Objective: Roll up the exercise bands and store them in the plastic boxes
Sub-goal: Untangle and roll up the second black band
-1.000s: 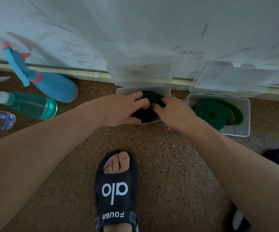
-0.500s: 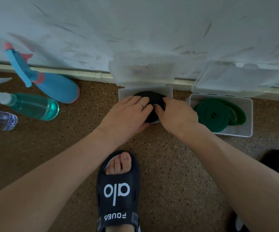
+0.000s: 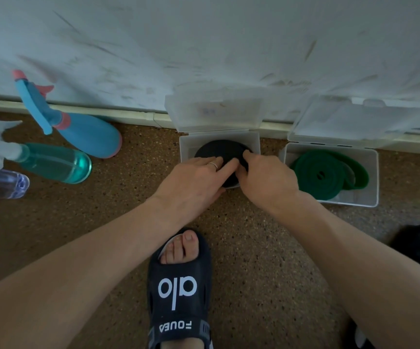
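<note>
From the head camera, both hands have drawn in from a wider hold a second ago and now sit close together over the black band (image 3: 222, 149), a rolled coil lying in the left clear box (image 3: 219, 137) by the wall edge of the floor. The left hand (image 3: 193, 181) lies with fairly straight fingers pressing on the coil. The right hand (image 3: 264, 177) has its fingertips curled down onto the coil's right side, seemingly pinching it. I would judge the roll is being tucked flat so the raised lid (image 3: 214, 113) can shut.

Just to the right, the green band (image 3: 327, 173) is already coiled in the second box (image 3: 370, 157), lid open. Toward the left edge of the floor lie a blue spray bottle (image 3: 87, 136), a teal one (image 3: 52, 162) and a clear one (image 3: 1, 182), well apart from the boxes. A black sandal (image 3: 178, 293) stands near the boxes; nothing blocks the lids.
</note>
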The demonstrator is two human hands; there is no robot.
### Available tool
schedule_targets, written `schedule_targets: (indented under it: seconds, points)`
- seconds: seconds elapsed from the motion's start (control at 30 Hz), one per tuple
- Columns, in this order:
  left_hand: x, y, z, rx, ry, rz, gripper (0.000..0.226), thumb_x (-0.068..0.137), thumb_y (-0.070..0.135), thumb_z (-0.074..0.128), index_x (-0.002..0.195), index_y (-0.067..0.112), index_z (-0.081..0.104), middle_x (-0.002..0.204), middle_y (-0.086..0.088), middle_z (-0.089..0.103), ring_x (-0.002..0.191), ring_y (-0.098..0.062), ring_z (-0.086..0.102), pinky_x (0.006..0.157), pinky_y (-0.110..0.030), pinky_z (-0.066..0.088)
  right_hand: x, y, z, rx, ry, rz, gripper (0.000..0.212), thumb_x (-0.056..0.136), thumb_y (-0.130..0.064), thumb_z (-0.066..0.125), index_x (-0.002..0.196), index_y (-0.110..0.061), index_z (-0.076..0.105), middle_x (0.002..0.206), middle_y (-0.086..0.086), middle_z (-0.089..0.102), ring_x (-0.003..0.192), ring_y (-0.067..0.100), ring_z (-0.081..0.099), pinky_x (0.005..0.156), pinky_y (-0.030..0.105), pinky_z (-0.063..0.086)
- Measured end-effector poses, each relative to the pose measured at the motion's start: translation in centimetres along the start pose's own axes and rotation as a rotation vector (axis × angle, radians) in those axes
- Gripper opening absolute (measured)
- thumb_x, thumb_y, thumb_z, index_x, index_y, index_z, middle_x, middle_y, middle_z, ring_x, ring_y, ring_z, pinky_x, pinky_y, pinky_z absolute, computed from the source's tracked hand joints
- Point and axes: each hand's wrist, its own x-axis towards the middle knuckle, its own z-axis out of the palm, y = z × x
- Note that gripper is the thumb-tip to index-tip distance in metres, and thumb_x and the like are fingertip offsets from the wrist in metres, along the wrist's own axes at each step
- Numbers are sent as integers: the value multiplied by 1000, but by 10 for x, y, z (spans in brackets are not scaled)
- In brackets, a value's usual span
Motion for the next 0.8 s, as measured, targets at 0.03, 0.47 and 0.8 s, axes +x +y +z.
schedule_targets:
  seconds: [0.03, 0.47, 0.8]
  points:
    - [-1, 1, 2, -20, -11, -17, 60, 85, 29, 77, 138, 9, 57, 130, -15, 68, 118, -27, 68, 94, -38, 56, 4, 1, -1, -1, -24, 0, 33, 108, -35, 39, 127, -16, 57, 110, 14, 69, 96, 34, 68, 68, 38, 50]
    - [2, -10, 6, -180, -40, -30, 50, 101, 40, 56, 146, 18, 54, 147, -5, 55, 135, -23, 52, 114, -37, 36, 11, 4, -16, 138, -203, 49, 33, 104, -18, 40, 131, -11, 57, 115, 17, 68, 87, 29, 65, 76, 41, 56]
    - [3, -27, 4, -317, 19, -202, 41, 95, 38, 64, 136, 41, 59, 119, 2, 47, 112, -21, 45, 96, -38, 41, 3, 7, -42, 864, 409, 68, 31, 104, -22, 50, 135, -24, 51, 114, -7, 62, 90, 14, 66, 86, 40, 57]
